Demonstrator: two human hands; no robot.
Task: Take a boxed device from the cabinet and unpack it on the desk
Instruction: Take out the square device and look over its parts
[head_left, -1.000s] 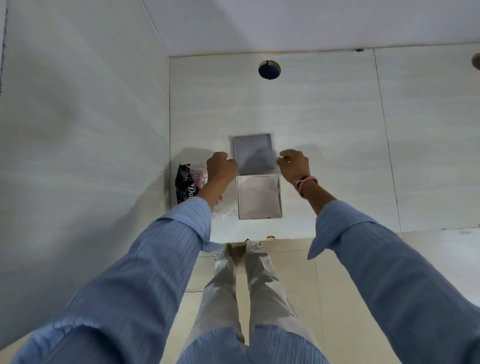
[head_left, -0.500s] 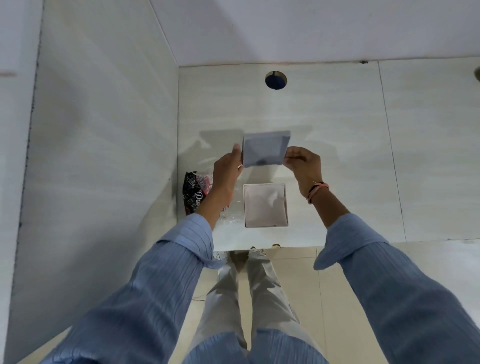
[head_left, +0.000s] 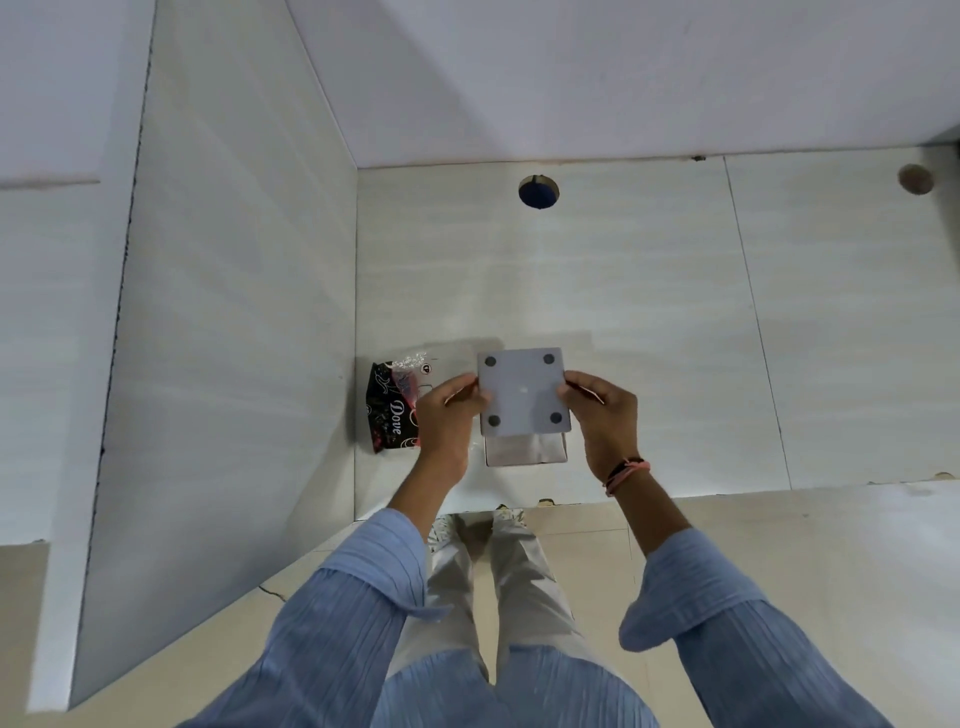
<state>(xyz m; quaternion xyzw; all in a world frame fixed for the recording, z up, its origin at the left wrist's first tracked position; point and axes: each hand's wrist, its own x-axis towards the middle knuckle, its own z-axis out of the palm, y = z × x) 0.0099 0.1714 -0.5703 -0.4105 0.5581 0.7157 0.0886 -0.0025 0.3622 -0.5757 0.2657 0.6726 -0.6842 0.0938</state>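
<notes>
A flat square grey device (head_left: 522, 392) with a dark round foot near each corner is held up above the desk, its underside turned toward me. My left hand (head_left: 448, 418) grips its left edge and my right hand (head_left: 602, 415) grips its right edge. Directly beneath it lies the open white box tray (head_left: 524, 451) on the pale desk (head_left: 675, 338), mostly hidden by the device.
A black Dove packet (head_left: 388, 410) and a clear plastic wrapper (head_left: 441, 358) lie left of the box, by the side wall. A blue cable hole (head_left: 538, 191) sits at the back of the desk. The desk's front edge runs just below my wrists.
The device has come up off the desk, been brought toward me over the box tray and turned so its footed underside shows. Both hands have stayed on its edges.
</notes>
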